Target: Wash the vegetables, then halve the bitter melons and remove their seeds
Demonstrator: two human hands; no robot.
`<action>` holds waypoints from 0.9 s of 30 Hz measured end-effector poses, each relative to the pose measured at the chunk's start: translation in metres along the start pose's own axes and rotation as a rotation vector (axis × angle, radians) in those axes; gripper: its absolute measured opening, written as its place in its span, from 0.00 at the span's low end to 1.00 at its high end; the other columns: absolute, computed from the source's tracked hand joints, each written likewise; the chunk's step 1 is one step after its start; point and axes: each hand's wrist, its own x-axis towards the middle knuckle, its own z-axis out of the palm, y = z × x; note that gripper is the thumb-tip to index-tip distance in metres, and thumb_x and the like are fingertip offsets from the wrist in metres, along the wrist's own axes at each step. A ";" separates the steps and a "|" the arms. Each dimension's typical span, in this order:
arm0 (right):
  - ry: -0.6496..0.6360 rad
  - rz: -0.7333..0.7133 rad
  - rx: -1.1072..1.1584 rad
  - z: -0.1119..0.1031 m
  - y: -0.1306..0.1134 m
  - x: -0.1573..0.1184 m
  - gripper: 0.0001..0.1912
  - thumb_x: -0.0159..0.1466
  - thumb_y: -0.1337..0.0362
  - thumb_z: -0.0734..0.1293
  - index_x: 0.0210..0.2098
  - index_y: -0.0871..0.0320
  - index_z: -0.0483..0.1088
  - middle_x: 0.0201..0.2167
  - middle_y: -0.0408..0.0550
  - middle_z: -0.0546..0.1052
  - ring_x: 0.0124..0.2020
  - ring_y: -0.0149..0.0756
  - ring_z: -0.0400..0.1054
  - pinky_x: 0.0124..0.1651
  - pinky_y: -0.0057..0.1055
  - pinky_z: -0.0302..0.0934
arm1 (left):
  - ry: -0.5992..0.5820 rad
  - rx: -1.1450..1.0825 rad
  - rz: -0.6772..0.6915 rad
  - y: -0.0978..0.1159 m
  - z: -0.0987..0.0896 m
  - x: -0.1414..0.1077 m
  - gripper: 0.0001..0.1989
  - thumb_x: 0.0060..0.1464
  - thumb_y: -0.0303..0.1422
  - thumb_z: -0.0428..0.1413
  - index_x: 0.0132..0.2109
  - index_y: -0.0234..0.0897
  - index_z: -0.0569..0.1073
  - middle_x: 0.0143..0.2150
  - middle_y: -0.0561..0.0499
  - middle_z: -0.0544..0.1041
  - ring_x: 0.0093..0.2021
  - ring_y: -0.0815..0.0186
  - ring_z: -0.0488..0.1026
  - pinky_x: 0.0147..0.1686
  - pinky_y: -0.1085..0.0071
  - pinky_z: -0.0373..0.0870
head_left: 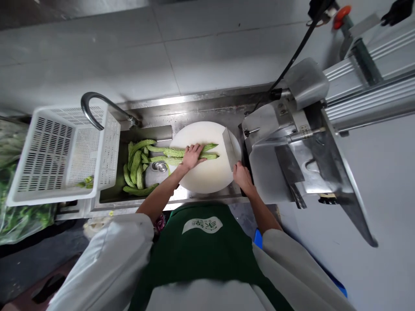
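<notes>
Two long, pale-green bitter gourds [212,155] lie side by side across a round white cutting board [207,181], their tips pointing right. Across them rests my left hand [193,156], fingers curled over and holding both down. At the board's right side, my right hand [241,172] is closed around the handle of a cleaver [229,149], whose wide blade slants over the board, apart from the gourd tips. The gourds' left ends reach over the sink [110,194], where several more bitter gourds [136,164] are heaped beside the drain.
A white plastic basket [108,155] stands left of the sink, with some green scraps [87,182] inside. The curved faucet [92,101] arches over its edge. A metal slicing machine [292,142] crowds the right, with a second cleaver [290,166] lying on it. Bagged greens [26,220] sit far left.
</notes>
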 end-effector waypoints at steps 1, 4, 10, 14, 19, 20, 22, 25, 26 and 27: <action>0.008 -0.001 -0.012 -0.002 -0.003 -0.005 0.17 0.76 0.62 0.52 0.53 0.63 0.66 0.40 0.61 0.79 0.42 0.47 0.76 0.45 0.35 0.60 | 0.004 -0.008 0.005 -0.002 0.001 0.003 0.34 0.63 0.49 0.53 0.70 0.36 0.64 0.62 0.35 0.68 0.60 0.44 0.63 0.62 0.48 0.58; 0.021 -0.037 -0.027 -0.008 -0.014 -0.022 0.18 0.76 0.62 0.50 0.54 0.64 0.64 0.38 0.60 0.79 0.39 0.47 0.76 0.43 0.35 0.61 | 0.035 -0.033 0.002 -0.002 0.006 0.004 0.31 0.64 0.50 0.51 0.66 0.36 0.68 0.60 0.36 0.68 0.58 0.45 0.62 0.58 0.51 0.62; -0.064 -0.125 -0.034 -0.012 -0.039 -0.041 0.18 0.76 0.63 0.50 0.56 0.64 0.64 0.37 0.60 0.79 0.40 0.48 0.76 0.44 0.36 0.62 | 0.026 -0.084 0.027 0.002 0.011 0.002 0.31 0.66 0.49 0.49 0.67 0.34 0.66 0.63 0.36 0.67 0.58 0.47 0.61 0.59 0.52 0.60; -0.105 -0.130 -0.050 -0.007 -0.046 -0.034 0.19 0.74 0.67 0.50 0.59 0.67 0.62 0.40 0.64 0.79 0.44 0.51 0.76 0.47 0.39 0.63 | 0.020 -0.094 0.021 0.001 0.011 0.005 0.31 0.65 0.49 0.51 0.67 0.34 0.66 0.63 0.35 0.67 0.59 0.46 0.62 0.58 0.52 0.60; -0.114 -0.127 -0.016 0.005 -0.064 0.006 0.21 0.71 0.74 0.49 0.59 0.69 0.62 0.45 0.66 0.78 0.49 0.51 0.75 0.51 0.40 0.63 | -0.005 -0.094 0.042 -0.001 0.013 0.006 0.31 0.65 0.46 0.52 0.67 0.33 0.64 0.64 0.35 0.67 0.60 0.46 0.63 0.59 0.52 0.58; -0.111 -0.123 -0.015 0.007 -0.066 0.015 0.20 0.71 0.74 0.50 0.59 0.68 0.62 0.46 0.66 0.78 0.49 0.51 0.75 0.51 0.39 0.63 | -0.020 -0.082 0.063 -0.001 0.013 0.005 0.31 0.64 0.46 0.53 0.67 0.33 0.64 0.64 0.35 0.67 0.60 0.46 0.63 0.59 0.52 0.58; -0.101 -0.116 -0.024 0.010 -0.068 0.028 0.18 0.73 0.70 0.50 0.58 0.66 0.63 0.46 0.64 0.79 0.50 0.50 0.75 0.51 0.38 0.63 | -0.085 -0.060 0.171 0.001 0.012 0.000 0.30 0.62 0.45 0.56 0.66 0.34 0.66 0.63 0.36 0.69 0.60 0.47 0.64 0.59 0.53 0.58; -0.087 -0.109 -0.042 0.011 -0.062 0.035 0.17 0.75 0.64 0.51 0.57 0.64 0.63 0.46 0.61 0.79 0.49 0.49 0.75 0.51 0.36 0.63 | -0.262 -0.056 0.479 0.003 0.008 -0.020 0.27 0.61 0.42 0.58 0.64 0.37 0.68 0.62 0.38 0.72 0.60 0.49 0.65 0.61 0.53 0.57; -0.077 -0.109 -0.045 0.010 -0.059 0.035 0.17 0.76 0.63 0.51 0.56 0.64 0.63 0.45 0.61 0.79 0.49 0.49 0.75 0.51 0.36 0.63 | -0.316 -0.058 0.573 0.003 0.006 -0.029 0.26 0.61 0.40 0.59 0.64 0.38 0.69 0.62 0.39 0.72 0.61 0.50 0.65 0.62 0.53 0.56; -0.069 -0.113 -0.045 0.010 -0.057 0.034 0.17 0.76 0.63 0.51 0.56 0.64 0.63 0.45 0.61 0.79 0.49 0.49 0.75 0.51 0.36 0.63 | -0.357 -0.064 0.646 0.003 0.003 -0.039 0.25 0.60 0.37 0.59 0.63 0.41 0.70 0.62 0.40 0.72 0.63 0.50 0.65 0.64 0.52 0.54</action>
